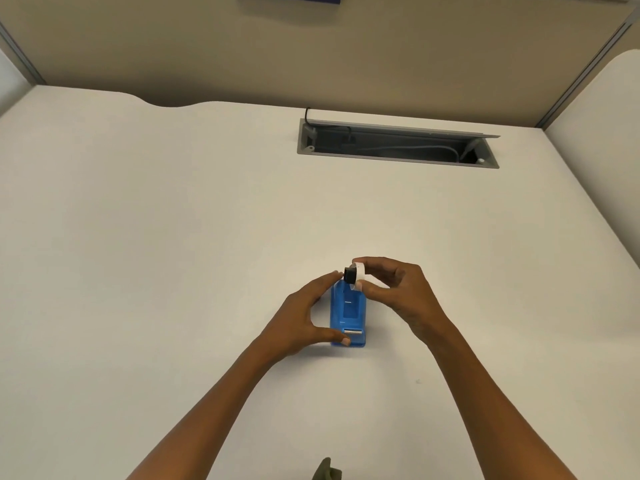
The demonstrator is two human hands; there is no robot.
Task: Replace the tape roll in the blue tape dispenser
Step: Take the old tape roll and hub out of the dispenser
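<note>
Blue dispenser point(347, 315) standing on the pale surface point(173, 237), cutter end nearest the camera. Left hand point(304, 317) cupped around its left side, thumb pressed at the front corner, fingers point(330, 277) spread wide to the far end, steadying rather than gripping tight. Right hand point(398, 289) pinching the white roll point(360, 273) between thumb and fingertips, black hub point(349, 275) poking out of its left face. Roll held just above the far end of the dispenser, not seated. Cradle looking empty, so likely midway: hub and roll out, or about to drop in. Hard to say whether this roll is the old one or the new. No second roll in view. Cradle slots too small to make out; loose tape end not visible. Cable tray point(398, 147) well beyond.
</note>
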